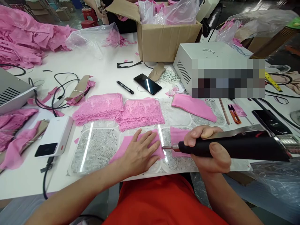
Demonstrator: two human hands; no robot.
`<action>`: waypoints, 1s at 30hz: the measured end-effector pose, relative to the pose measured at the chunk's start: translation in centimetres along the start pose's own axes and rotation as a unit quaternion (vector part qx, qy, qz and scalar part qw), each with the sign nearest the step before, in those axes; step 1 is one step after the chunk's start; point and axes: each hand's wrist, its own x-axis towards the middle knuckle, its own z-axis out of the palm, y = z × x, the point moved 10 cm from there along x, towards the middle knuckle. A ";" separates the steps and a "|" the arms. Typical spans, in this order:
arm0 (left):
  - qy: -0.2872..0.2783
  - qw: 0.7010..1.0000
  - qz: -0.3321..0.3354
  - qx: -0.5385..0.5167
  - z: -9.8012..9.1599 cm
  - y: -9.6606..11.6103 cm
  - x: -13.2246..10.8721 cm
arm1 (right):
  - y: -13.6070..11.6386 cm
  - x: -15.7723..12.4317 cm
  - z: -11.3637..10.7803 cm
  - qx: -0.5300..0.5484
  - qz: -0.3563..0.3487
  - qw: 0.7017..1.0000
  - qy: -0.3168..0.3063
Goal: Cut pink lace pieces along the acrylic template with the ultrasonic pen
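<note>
My left hand [138,153] lies flat with spread fingers on a pink fabric piece [122,149] on the patterned mat [98,148]. Wrapped round a black-handled tool [241,147] is my right hand [208,147]. The tool's thin metal tip points left and meets the right edge of the fabric under my left fingers. Another pink piece [179,139] lies beneath the tool, partly hidden by it and my right hand. Two stacks of pink lace, one at left [99,107] and one at centre [140,112], sit behind my left hand. A folded pink piece [194,107] lies farther right.
Behind the mat are a marker [125,87], a phone [147,83], a cardboard box [167,42] and a grey machine box [185,65]. Orange-handled snips [234,114] and a dark phone [272,122] lie right. A white power bank [55,136] with a cable stands left.
</note>
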 end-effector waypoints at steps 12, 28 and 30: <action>-0.004 1.000 -0.015 0.020 -0.5 0.1 -0.3 | -1.0 1.6 -0.5 -0.004 -0.045 0.996 0.073; 0.058 0.993 -0.100 -0.013 -3.3 -5.5 -10.0 | 2.7 1.8 4.4 -0.053 -0.041 0.996 0.053; 0.061 0.993 -0.099 -0.018 -3.1 -5.5 -10.0 | 2.8 1.7 4.4 -0.062 -0.039 0.996 0.054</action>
